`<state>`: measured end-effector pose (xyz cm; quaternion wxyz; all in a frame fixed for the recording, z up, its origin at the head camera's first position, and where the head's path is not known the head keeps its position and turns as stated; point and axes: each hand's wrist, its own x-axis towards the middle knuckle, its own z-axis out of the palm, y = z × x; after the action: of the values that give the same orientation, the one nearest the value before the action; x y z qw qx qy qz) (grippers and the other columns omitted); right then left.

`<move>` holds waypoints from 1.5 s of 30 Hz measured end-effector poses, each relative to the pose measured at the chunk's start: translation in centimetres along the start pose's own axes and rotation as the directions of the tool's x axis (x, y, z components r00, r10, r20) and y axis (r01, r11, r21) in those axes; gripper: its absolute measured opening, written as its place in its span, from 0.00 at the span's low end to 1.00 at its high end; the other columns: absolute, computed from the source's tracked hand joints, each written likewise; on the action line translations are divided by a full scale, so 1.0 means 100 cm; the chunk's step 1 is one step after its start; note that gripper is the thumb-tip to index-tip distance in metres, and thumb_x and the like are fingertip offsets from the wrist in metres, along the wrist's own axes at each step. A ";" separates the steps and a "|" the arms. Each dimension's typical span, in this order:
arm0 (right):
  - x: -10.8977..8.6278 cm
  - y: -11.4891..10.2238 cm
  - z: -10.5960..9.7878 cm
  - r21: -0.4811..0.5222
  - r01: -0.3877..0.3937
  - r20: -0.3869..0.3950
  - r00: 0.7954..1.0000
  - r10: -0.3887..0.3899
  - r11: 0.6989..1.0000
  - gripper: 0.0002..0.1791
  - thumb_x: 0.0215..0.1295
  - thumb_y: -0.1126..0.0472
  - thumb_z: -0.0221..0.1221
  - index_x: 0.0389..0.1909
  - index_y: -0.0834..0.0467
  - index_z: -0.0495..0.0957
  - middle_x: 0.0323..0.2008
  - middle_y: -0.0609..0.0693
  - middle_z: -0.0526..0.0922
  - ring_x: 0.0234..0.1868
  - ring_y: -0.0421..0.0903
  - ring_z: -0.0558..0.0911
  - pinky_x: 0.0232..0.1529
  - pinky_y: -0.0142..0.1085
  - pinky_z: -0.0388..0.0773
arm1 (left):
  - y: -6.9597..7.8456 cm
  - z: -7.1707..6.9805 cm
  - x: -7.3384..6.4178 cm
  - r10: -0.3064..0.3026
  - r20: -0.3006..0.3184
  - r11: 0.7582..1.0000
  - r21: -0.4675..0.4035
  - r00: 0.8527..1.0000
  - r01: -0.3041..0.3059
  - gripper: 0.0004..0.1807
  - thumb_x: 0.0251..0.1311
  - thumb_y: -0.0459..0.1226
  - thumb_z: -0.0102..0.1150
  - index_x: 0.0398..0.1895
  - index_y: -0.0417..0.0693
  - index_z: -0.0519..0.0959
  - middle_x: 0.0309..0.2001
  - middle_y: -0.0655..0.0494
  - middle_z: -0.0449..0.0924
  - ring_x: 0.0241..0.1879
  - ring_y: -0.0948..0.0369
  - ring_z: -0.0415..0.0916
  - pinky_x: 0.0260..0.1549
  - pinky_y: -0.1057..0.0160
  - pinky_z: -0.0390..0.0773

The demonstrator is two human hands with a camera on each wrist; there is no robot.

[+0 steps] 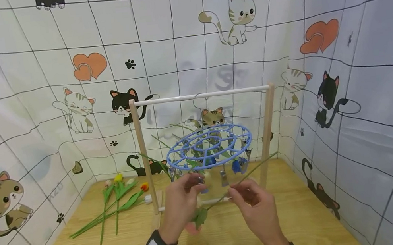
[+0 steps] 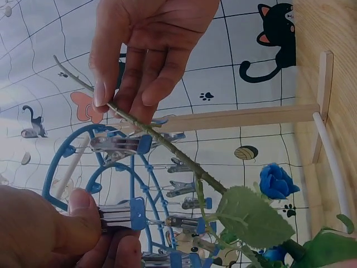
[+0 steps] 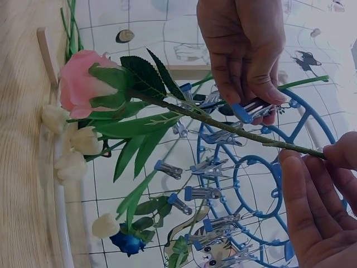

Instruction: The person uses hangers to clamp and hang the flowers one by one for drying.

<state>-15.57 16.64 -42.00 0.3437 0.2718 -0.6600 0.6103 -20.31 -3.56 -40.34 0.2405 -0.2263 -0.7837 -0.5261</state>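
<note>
My left hand (image 1: 180, 199) pinches a metal clip with blue tips (image 2: 124, 215) that hangs from the rim of a round blue hanger (image 1: 172, 163). My right hand (image 1: 257, 210) holds the end of the stem of a pink artificial rose (image 3: 83, 84) between thumb and fingers. The rose's bloom points down, its stem slanting up to the right, with green leaves (image 2: 251, 218) near the flower. In the right wrist view the stem passes close below the clip; whether they touch I cannot tell. Other clips (image 3: 202, 193) dangle around the hanger, some with flowers head down.
A wooden stand (image 1: 141, 152) with a white top bar (image 1: 169, 100) carries the hanger. Several artificial tulips (image 1: 118, 200) lie on the wooden table (image 1: 292, 216) at the left. White tulips (image 3: 86, 140) and a blue rose (image 3: 127, 241) hang below the hanger. Cat-patterned cloth (image 1: 175, 53) surrounds the table.
</note>
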 end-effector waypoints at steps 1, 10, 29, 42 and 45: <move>0.000 0.000 0.000 0.000 -0.002 -0.002 1.000 0.002 1.000 0.06 0.65 0.77 0.62 0.41 0.67 0.79 0.35 0.62 0.84 0.32 0.51 0.86 0.34 0.46 0.85 | -0.001 -0.001 0.000 -0.002 0.000 1.000 -0.006 1.000 0.002 0.11 0.63 0.28 0.66 0.40 0.57 0.83 0.37 0.62 0.85 0.32 0.66 0.83 0.32 0.65 0.83; -0.003 0.005 0.006 0.031 -0.050 -0.007 0.999 0.050 0.998 0.06 0.66 0.75 0.62 0.41 0.66 0.79 0.36 0.61 0.84 0.32 0.58 0.86 0.35 0.45 0.85 | -0.010 -0.003 -0.003 -0.048 -0.015 0.997 -0.056 0.999 0.047 0.13 0.59 0.24 0.66 0.34 0.54 0.84 0.37 0.64 0.85 0.32 0.66 0.83 0.28 0.63 0.84; 0.004 0.010 0.028 0.066 -0.075 0.015 0.997 0.074 0.995 0.06 0.65 0.72 0.65 0.41 0.65 0.81 0.35 0.60 0.85 0.32 0.57 0.86 0.35 0.44 0.85 | -0.014 -0.008 -0.001 -0.110 -0.005 0.992 -0.066 0.994 0.110 0.13 0.59 0.26 0.66 0.32 0.58 0.87 0.35 0.66 0.86 0.31 0.65 0.85 0.18 0.68 0.77; 0.004 0.014 0.034 0.114 -0.112 0.039 0.993 0.108 0.987 0.05 0.65 0.72 0.64 0.41 0.67 0.81 0.36 0.65 0.85 0.34 0.59 0.86 0.36 0.45 0.85 | -0.017 -0.008 0.001 -0.100 0.019 0.989 -0.103 0.995 0.102 0.09 0.58 0.27 0.68 0.34 0.52 0.88 0.35 0.62 0.87 0.32 0.64 0.85 0.30 0.63 0.84; 0.003 0.012 0.034 0.090 -0.116 0.035 0.993 0.114 0.989 0.05 0.65 0.71 0.65 0.41 0.66 0.81 0.35 0.63 0.86 0.34 0.60 0.86 0.36 0.44 0.85 | -0.016 -0.008 0.001 -0.107 0.023 0.989 -0.095 0.994 0.109 0.11 0.59 0.27 0.67 0.34 0.55 0.88 0.34 0.63 0.87 0.32 0.64 0.85 0.30 0.63 0.84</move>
<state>-17.10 13.40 -42.52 0.2850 0.2580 -0.6508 0.6548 -21.27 -4.85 -41.20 0.1935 -0.1995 -0.7705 -0.5736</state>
